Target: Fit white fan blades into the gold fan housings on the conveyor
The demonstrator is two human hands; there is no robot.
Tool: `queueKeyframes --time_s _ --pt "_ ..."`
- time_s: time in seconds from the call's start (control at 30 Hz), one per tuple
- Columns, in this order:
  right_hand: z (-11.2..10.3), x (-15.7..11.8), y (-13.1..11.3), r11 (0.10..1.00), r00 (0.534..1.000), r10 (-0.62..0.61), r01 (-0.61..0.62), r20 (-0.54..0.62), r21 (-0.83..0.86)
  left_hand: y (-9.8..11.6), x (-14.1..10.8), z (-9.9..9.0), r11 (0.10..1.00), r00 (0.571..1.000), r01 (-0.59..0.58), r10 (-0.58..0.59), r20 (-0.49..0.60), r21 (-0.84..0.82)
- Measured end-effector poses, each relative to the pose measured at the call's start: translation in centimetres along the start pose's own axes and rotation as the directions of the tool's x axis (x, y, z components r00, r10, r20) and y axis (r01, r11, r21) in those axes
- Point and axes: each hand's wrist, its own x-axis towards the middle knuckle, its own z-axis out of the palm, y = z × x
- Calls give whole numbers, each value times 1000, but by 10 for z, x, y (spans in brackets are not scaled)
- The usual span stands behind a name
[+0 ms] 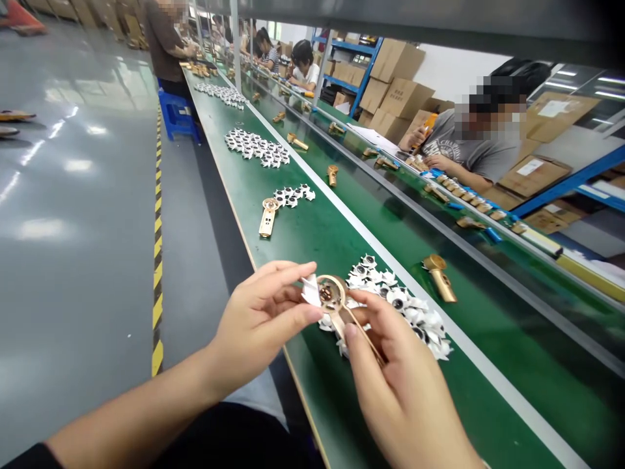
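Note:
My left hand [266,319] is closed, pinching a small white fan blade piece [311,290] between thumb and fingers. It is held right at the round ring end of a gold handheld fan housing [332,296], whose inside shows. My right hand [395,365] grips the housing by its handle, which slants down toward the palm. Behind and under the hands lies a pile of white fan blades [400,303] with dark centres. Farther up the bench, another gold housing [267,218] lies beside a small group of white fan blades [294,195].
The green bench [488,404] has a white dividing strip, beyond which gold fan bodies [441,277] lie on the belt. More white blades [256,147] sit farther along. A co-worker [481,143] holds an orange tool opposite. A blue stool [178,116] stands at the left.

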Motion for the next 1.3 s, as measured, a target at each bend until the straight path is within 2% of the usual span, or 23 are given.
queueKeyframes --time_s 0.1,0.23,0.33,0.5,0.7,0.87,1.0,1.07,1.2,1.3 --pt "-9 -29 19 995 991 -53 42 -124 -88 -5 -6 23 996 994 -71 66 89 58" --pt "-22 -46 30 980 976 -106 70 -191 -188 -12 -13 44 993 981 -99 87 171 61" --pt "-30 -56 32 967 975 -132 87 -178 -237 -15 -16 57 996 987 -58 47 153 69" --pt "-33 -72 38 937 967 -180 113 -181 -331 -12 -21 75 993 993 -74 65 94 96" --pt "-34 -81 47 888 950 -242 134 -198 -440 -8 -24 84 978 993 -72 53 103 197" --pt "-40 -82 53 887 955 -252 162 -159 -433 -3 -26 86 987 990 67 -84 113 146" --pt "-43 -83 57 878 952 -283 209 -115 -432 1 -27 84 969 950 246 -244 196 15" --pt "-43 -84 58 881 952 -287 220 -104 -419 2 -28 84 950 934 307 -289 211 -58" --pt "-41 -85 57 888 955 -286 232 -82 -398 1 -30 86 921 914 375 -347 211 -108" --pt "-40 -85 54 913 958 -275 236 -76 -332 -3 -28 86 912 918 377 -345 194 -163"
